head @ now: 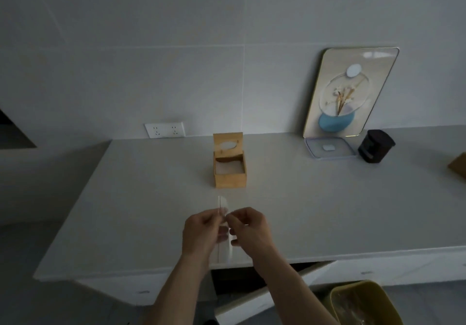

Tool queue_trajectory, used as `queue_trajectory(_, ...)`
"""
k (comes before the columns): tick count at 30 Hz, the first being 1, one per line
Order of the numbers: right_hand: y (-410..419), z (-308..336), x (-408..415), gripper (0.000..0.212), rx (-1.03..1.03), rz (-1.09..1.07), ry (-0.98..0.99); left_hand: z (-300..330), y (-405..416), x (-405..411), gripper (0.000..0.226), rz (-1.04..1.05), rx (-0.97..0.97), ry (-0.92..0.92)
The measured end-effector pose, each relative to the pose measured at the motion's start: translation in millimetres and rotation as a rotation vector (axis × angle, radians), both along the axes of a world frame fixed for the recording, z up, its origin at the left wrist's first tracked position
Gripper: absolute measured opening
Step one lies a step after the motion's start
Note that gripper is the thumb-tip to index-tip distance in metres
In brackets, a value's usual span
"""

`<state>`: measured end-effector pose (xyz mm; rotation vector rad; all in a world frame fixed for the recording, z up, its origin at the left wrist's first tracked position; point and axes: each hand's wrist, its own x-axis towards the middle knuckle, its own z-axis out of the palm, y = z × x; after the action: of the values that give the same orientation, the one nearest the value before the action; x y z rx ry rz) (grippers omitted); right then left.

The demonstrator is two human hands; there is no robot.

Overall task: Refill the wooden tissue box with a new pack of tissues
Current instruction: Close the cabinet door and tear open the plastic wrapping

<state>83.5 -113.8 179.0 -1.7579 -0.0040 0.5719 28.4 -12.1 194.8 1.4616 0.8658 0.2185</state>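
A wooden tissue box [229,173] stands on the pale counter [151,198], its hinged lid [227,143] raised upright at the back. White tissues lie inside it. In front of the box, above the counter's near edge, my left hand [201,234] and my right hand [249,229] both pinch a thin, clear plastic wrapper [223,208] held edge-on between them. It is blurred and nearly see-through.
A framed flower picture [350,90] leans on the wall at the right, with a clear lid [330,148] and a dark round container [375,145] at its foot. A yellow bin [363,302] stands below right, beside an open drawer [264,297]. A wall socket [165,130] sits behind the counter.
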Motion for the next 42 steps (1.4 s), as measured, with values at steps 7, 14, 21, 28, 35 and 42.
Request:
queue_trajectory(7, 61.8, 20.7, 59.8, 0.010, 0.032, -0.036, 0.035, 14.9, 69.4, 58.0, 0.014, -0.038, -0.120, -0.058)
queue_trajectory(14, 95.8, 24.5, 89.6, 0.014, 0.067, -0.069, 0.103, 14.2, 108.8, 88.3, 0.023, -0.057, -0.109, -0.034)
queue_trajectory(21, 115.2, 30.9, 119.6, 0.033, 0.045, 0.038, 0.210, 16.7, 130.3, 116.9, 0.014, -0.097, -0.044, 0.035)
queue_trajectory(28, 96.2, 36.2, 158.6, 0.016, -0.110, 0.133, 0.155, 25.1, 134.5, 128.6, 0.020, -0.131, -0.019, 0.107)
queue_trajectory(35, 79.9, 38.7, 184.2, 0.009, -0.667, 0.388, -0.530, 41.5, 127.4, 142.3, 0.021, -0.110, 0.648, 0.234)
queue_trajectory(42, 85.6, 46.4, 194.4, 0.014, -0.425, 0.326, -0.454, 51.5, 112.7, 161.2, 0.051, -0.168, 0.416, 0.373)
